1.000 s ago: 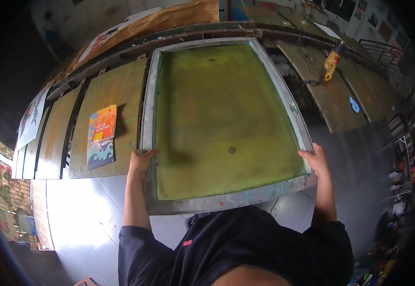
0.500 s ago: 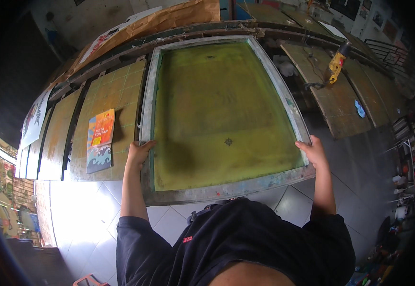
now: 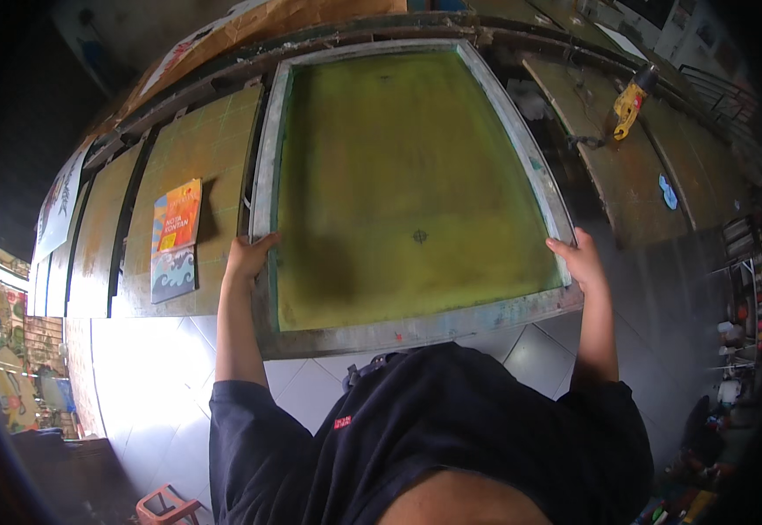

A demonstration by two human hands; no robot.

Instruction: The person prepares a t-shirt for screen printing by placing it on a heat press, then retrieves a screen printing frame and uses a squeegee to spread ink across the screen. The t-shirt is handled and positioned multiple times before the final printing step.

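Note:
A large screen printing frame [image 3: 440, 325] lies in front of me, its grey border stretched with yellow-green mesh [image 3: 398, 175]. A small dark round mark sits low on the mesh, with a fainter one near the far end. My left hand [image 3: 248, 256] grips the left side rail near the front corner, thumb over the top. On the opposite rail my right hand [image 3: 580, 261] holds in the same way, its thumb on the inner edge. The undersides of the frame and my lower fingers are hidden.
Left of the frame, a colourful booklet [image 3: 176, 241] rests on a flat board [image 3: 214, 157]. A yellow and black power tool [image 3: 630, 105] lies on a board at the right, near a small blue item [image 3: 668, 192]. A reddish stool [image 3: 166, 506] stands on the tiled floor.
The frame, boards and both hands appear slightly higher in the picture, as the view has tilted a little. Both hands keep their hold on the frame's sides.

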